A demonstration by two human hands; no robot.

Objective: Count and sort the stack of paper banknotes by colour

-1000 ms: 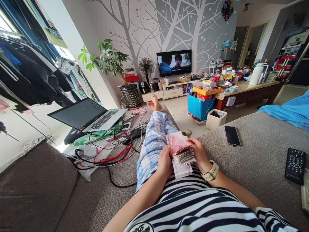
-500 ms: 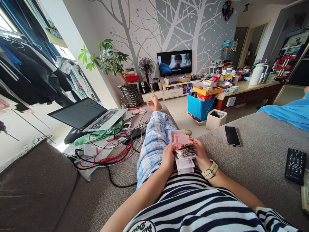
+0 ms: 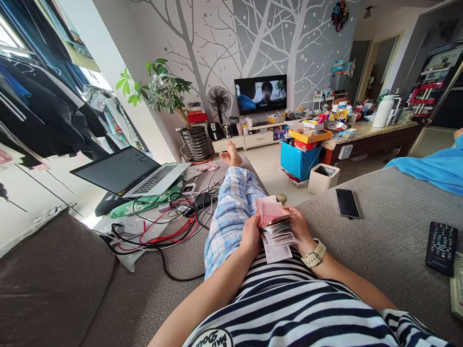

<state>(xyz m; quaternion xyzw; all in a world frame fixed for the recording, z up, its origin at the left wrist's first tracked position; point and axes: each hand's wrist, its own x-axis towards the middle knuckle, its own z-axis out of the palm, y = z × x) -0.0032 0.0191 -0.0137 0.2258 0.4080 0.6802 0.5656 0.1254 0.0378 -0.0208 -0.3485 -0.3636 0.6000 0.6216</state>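
Above my lap, a thick stack of paper slips (image 3: 279, 230) that look like tickets is held between my two hands. A pink printed slip (image 3: 267, 209) sticks out at its far side, and a white printed slip (image 3: 278, 253) hangs out below, toward my striped shirt. Closed on the left edge of the stack is my left hand (image 3: 251, 236), its thumb on top. My right hand (image 3: 299, 225), with a beige watch (image 3: 314, 253) on the wrist, grips the right edge. The fine print is too small to read.
Left of my legs, a laptop (image 3: 148, 179) stands open beside tangled cables (image 3: 173, 226). A phone (image 3: 347, 203) and a remote control (image 3: 442, 247) lie on the sofa at right. Beyond are a bin (image 3: 323, 179), a blue box (image 3: 299, 161) and a crowded table (image 3: 383, 132).
The lower white slips have shifted: two showed staggered below the stack, now one shows mainly. The stack's edges are fanned slightly wider. Both hands keep their hold in nearly the same place.
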